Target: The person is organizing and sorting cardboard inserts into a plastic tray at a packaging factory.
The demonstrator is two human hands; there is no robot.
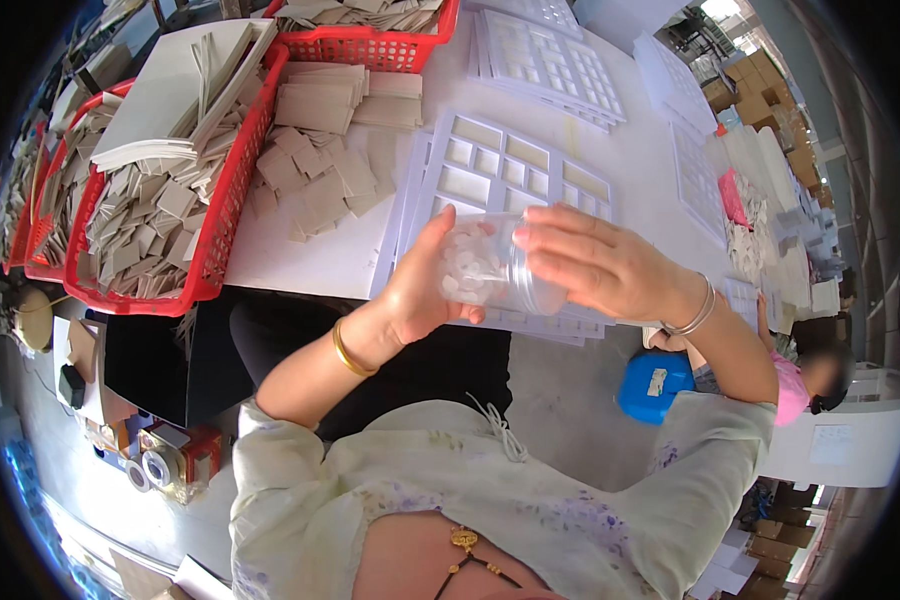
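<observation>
Here, left hand [425, 285] holding clear jar [490, 265], right hand [595, 262] capping

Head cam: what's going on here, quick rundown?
A person holds a clear plastic jar of small white pieces in both hands above the white table. The left hand cups its base; the right hand grips the lid end. Under it lies a stack of white gridded trays. To the left, red baskets hold beige card pieces, and more are piled loose on the table.
</observation>
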